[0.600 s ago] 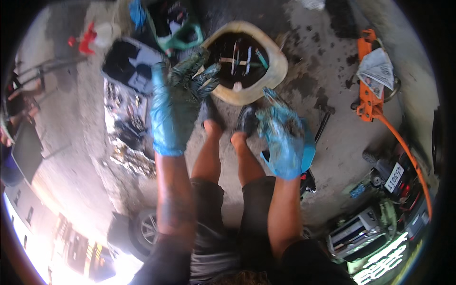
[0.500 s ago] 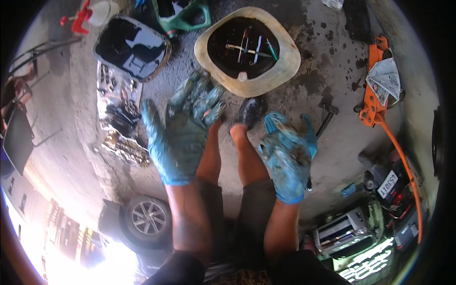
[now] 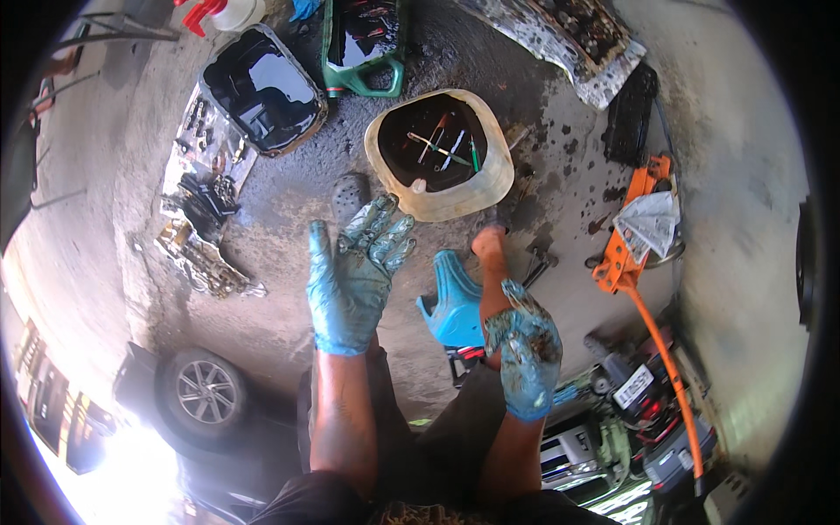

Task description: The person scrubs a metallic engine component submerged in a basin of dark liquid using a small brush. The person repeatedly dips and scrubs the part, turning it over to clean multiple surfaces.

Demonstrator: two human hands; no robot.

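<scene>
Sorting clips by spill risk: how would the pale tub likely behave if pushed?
The pale tub probably feels heavy, with dark liquid spread across its inside. That liquid would likely slosh, since the top is open. The tub may slip against the smeared left glove.

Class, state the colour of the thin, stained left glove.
The thin left glove: light blue with dark smears, clearest in the head view.
</scene>
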